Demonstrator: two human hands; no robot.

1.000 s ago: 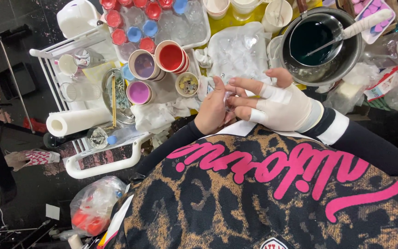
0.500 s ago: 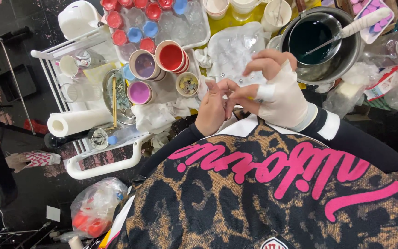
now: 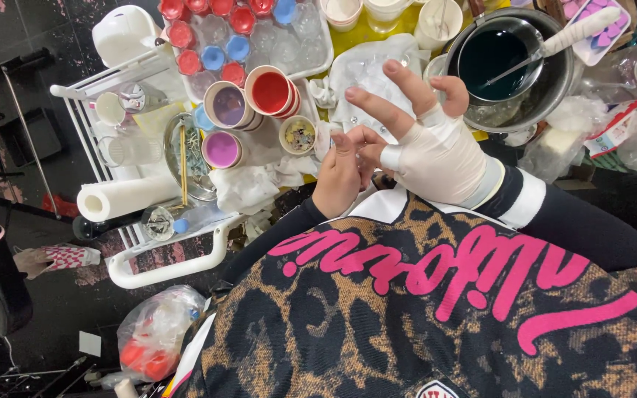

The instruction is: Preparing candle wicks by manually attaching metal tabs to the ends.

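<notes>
My left hand (image 3: 339, 177) is bare and curled close to my chest, its fingertips pinched together on a small clear piece that is almost hidden. My right hand (image 3: 436, 151) wears a white fingerless glove. Its thumb touches the left fingertips while two fingers stretch up and away over a clear plastic sheet (image 3: 366, 70). Just left of the hands stands a small cup of mixed bits (image 3: 298, 135).
A metal pot (image 3: 554, 96) of dark teal liquid with a white-handled tool sits at the upper right. Cups of red (image 3: 273, 90), purple (image 3: 230, 103) and pink (image 3: 223, 147) colour stand left. A tray of small cups (image 3: 259, 37), a paper roll (image 3: 123, 195) and a white cart rail (image 3: 164, 269) surround them.
My right hand has lifted off the left hand and opened, its fingers now spread upward. My left hand stays curled in the same place.
</notes>
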